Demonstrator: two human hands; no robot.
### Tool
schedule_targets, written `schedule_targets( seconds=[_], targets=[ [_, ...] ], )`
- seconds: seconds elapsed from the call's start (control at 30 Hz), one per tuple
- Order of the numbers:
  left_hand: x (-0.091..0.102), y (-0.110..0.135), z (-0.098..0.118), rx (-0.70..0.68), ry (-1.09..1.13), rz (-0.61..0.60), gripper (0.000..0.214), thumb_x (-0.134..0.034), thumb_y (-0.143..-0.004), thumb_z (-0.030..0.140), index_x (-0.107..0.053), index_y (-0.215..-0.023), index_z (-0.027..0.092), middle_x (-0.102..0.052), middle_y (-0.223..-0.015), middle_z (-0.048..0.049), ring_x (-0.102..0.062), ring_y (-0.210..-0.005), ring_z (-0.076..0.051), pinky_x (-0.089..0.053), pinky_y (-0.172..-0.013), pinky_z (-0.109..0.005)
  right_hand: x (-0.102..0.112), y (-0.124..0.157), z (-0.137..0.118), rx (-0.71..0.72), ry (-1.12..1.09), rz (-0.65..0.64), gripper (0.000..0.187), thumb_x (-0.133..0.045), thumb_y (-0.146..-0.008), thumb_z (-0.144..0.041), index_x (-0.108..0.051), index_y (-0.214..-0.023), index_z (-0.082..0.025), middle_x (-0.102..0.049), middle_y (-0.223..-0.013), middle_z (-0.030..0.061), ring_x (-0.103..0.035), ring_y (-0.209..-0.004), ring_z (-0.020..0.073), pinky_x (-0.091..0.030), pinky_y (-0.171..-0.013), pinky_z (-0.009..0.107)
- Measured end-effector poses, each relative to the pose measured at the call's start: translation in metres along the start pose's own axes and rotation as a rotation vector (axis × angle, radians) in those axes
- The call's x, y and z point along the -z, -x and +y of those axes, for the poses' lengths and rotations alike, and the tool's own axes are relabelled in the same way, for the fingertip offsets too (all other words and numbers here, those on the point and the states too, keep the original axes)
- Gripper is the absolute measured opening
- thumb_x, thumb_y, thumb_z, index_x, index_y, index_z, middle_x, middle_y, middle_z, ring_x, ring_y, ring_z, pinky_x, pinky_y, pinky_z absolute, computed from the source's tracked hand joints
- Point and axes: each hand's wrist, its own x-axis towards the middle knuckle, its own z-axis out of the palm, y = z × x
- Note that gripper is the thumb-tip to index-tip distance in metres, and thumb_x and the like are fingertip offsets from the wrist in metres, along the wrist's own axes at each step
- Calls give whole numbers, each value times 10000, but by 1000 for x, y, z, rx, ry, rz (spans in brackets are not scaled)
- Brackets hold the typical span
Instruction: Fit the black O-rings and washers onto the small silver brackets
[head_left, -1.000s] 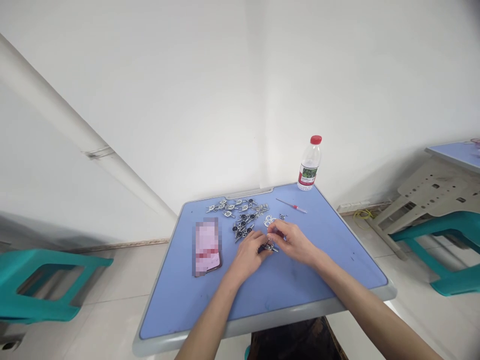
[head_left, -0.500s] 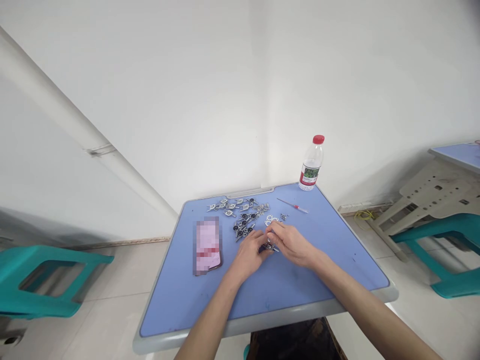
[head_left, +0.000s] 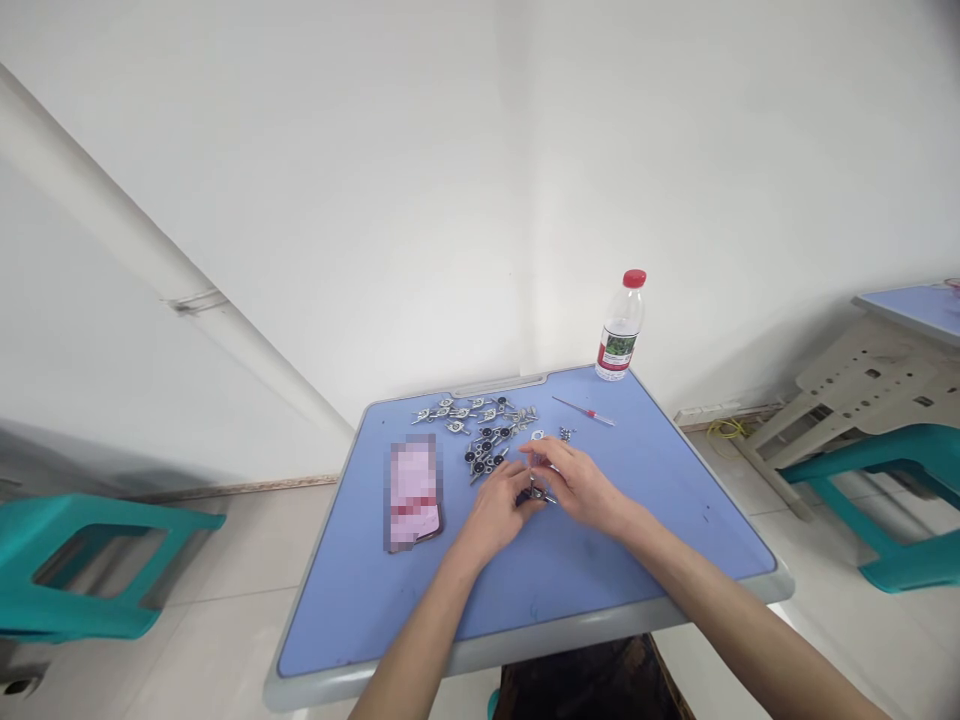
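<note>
My left hand (head_left: 499, 505) is closed on a small silver metal fitting (head_left: 540, 494), pinned low over the blue tabletop, its fingers hiding part of it. Just above and to the right of that fitting, my right hand (head_left: 574, 482) has its fingers stretched out and apart, with nothing I can make out in them. Behind my hands lies a cluster of metal fittings with black round parts (head_left: 486, 447). Farther back are several silver fittings with pale plates (head_left: 457, 412). A flat plate with holes (head_left: 538, 437) shows partly behind my right fingers, beside a few tiny screws (head_left: 567, 434).
A screwdriver (head_left: 585, 410) with a red and clear handle lies at the back right of the blue table (head_left: 600, 590). A red-capped bottle (head_left: 619, 330) stands near the back corner. A phone (head_left: 414, 495) lies on the left. Green stools (head_left: 90, 570) flank the table.
My right fingers have lifted and spread away from the fitting they were pressed on. My left hand keeps its grip in nearly the same place.
</note>
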Motion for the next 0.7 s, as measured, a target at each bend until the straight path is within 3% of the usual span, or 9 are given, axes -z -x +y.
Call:
schedule_targets(
  seconds=[0.13, 0.27, 0.53, 0.7],
  targets=[
    [1, 0, 0, -12, 28, 1, 176, -652, -801, 125, -671, -939, 233, -641, -1059, -24, -573, -1030, -231, -452, -909, -371, 3, -1, -2, 55, -63, -29, 332, -349, -975, -122, -488, -1262, -213, -618, -1024, 88, -579, -914, 196, -505, -807, 356],
    [1, 0, 1, -19, 40, 9, 204, -645, -806, 113, -666, -962, 243, -629, -1125, -19, -555, -1079, -232, -441, -931, -373, 1, -1, 1, 106, -73, 36, 308, -406, -976, -168, -541, -1249, -219, -604, -1065, 105, -575, -970, 209, -514, -840, 378],
    [2, 0, 1, 19, 26, -2, 155, -661, -791, 121, -663, -904, 226, -636, -1035, -19, -568, -992, -223, -448, -869, -352, 5, 0, 3, 81, -151, 3, 352, -370, -987, -155, -521, -1294, -237, -640, -1067, 85, -584, -991, 200, -505, -862, 381],
    [4, 0, 4, 36, 0, -23, 106, -667, -800, 142, -665, -872, 220, -628, -906, -11, -563, -923, -212, -437, -836, -341, 14, 3, 5, 52, -134, 94, 314, -393, -982, -147, -539, -1245, -235, -629, -982, 68, -585, -911, 185, -498, -799, 350]
  ],
)
